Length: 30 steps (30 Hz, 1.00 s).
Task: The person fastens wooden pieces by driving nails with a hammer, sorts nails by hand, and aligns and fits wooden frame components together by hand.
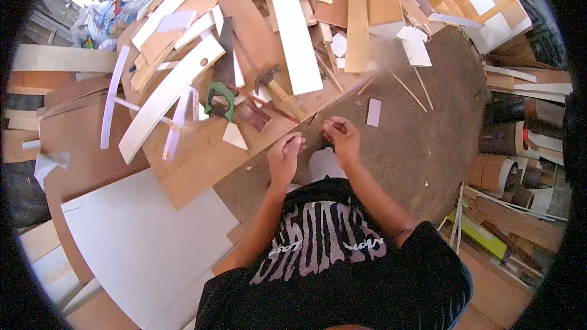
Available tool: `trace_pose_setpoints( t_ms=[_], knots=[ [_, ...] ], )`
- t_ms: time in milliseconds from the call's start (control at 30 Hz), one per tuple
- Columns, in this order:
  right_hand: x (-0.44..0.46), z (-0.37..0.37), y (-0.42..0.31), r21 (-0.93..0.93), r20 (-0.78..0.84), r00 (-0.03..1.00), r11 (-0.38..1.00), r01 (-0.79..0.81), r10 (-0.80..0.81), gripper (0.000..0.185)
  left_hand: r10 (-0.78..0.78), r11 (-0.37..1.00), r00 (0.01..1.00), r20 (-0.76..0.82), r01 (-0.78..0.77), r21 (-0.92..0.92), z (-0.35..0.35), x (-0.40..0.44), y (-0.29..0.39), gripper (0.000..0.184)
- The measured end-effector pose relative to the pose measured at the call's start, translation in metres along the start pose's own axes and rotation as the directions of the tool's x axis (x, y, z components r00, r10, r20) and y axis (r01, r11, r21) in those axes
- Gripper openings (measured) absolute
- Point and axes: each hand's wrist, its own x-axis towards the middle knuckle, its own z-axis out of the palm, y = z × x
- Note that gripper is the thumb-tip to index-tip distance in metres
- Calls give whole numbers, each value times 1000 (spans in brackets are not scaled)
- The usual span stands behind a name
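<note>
Left fingers, right fingers curled, can't tell if gripping; dark-headed, wooden-handled hammer nearby.

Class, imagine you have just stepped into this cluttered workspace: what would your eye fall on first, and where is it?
Probably the green-handled saw, lying left of the picture's centre by the heap of boards, with a wooden-handled hammer just to its right. Next might come the large white panel at lower left. The left hand and right hand, fingers curled, show near the middle, below the hammer in the view.
</note>
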Motion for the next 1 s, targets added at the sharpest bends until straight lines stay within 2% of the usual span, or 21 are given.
trace_pose_setpoints(
  t_ms=[67, 133, 200, 267, 300, 333, 367, 400, 433, 500, 567, 600, 667, 700, 733, 800, 833, 900, 933, 967, 1000],
  knots=[
    [33, -27, 8, -55, -97, 994, 998, 36, -41, 26, -25, 999, 999, 41, 26, -46, 23, 19, -19, 24],
    [61, -46, 12, -37, -113, 992, 998, 42, -46, 26, -50, 995, 996, 78, 57, -86, 45, 39, -32, 26],
    [96, -58, 28, -20, -129, 991, 999, 38, -40, 27, -204, 926, 966, 161, 243, -288, 67, 59, -41, 29],
    [135, -70, 55, -373, -21, 992, 921, 108, -125, 28, -216, 923, 963, 159, 254, -290, 89, 76, -49, 32],
    [148, -69, 54, -368, -25, 994, 925, 92, -108, 28, -217, 918, 964, 156, 256, -304, 99, 84, -54, 35],
    [159, -62, 53, -444, 12, 992, 888, 118, -126, 28, -230, 918, 961, 154, 267, -295, 108, 92, -58, 35],
    [170, -57, 51, -517, 53, 989, 843, 148, -141, 28, -285, 888, 949, 131, 313, -337, 116, 100, -62, 38],
    [182, -54, 51, -514, 53, 990, 847, 138, -130, 28, -338, 854, 935, 108, 353, -382, 125, 109, -62, 41],
    [190, -51, 52, -545, 76, 983, 818, 183, -169, 26, -349, 853, 931, 106, 362, -374, 131, 117, -62, 41],
    [196, -50, 50, -579, 92, 980, 791, 198, -178, 24, -341, 907, 939, -49, 315, -279, 142, 125, -61, 44],
    [196, -49, 30, -747, 197, 916, 552, 371, -349, 21, -375, 891, 924, -79, 335, -306, 148, 128, -60, 46],
    [203, -51, 34, -746, 210, 917, 551, 374, -338, 21, -375, 886, 921, -106, 323, -333, 149, 134, -60, 48],
    [216, -54, 43, -741, 262, 792, 410, 531, -552, 25, -383, 885, 915, -130, 323, -336, 152, 140, -61, 48],
    [219, -55, 49, -741, 270, 797, 412, 530, -540, 25, -392, 882, 910, -137, 330, -335, 151, 140, -69, 47],
    [222, -53, 52, -776, 207, 839, 438, 454, -502, 27, -402, 880, 904, -143, 338, -335, 151, 139, -79, 47],
    [229, -49, 49, -805, 146, 872, 456, 379, -467, 30, -283, 954, 942, -182, 258, -151, 149, 151, -97, 44],
    [232, -47, 44, -816, 151, 847, 419, 398, -510, 33, -285, 954, 940, -186, 258, -155, 151, 152, -95, 44],
    [240, -33, 41, -823, 166, 818, 380, 423, -550, 36, -405, 867, 902, -148, 328, -376, 152, 152, -88, 41],
    [247, -21, 48, -865, 56, 635, 280, 417, -770, 37, -404, 868, 901, -158, 324, -377, 150, 151, -93, 41],
    [247, -19, 54, -883, 8, 518, 237, 405, -855, 37, -286, 951, 944, -166, 258, -171, 147, 149, -98, 41],
    [245, -24, 61, -879, 6, 521, 244, 410, -854, 37, -227, 974, 961, -158, 220, -61, 145, 148, -95, 40]
  ],
)
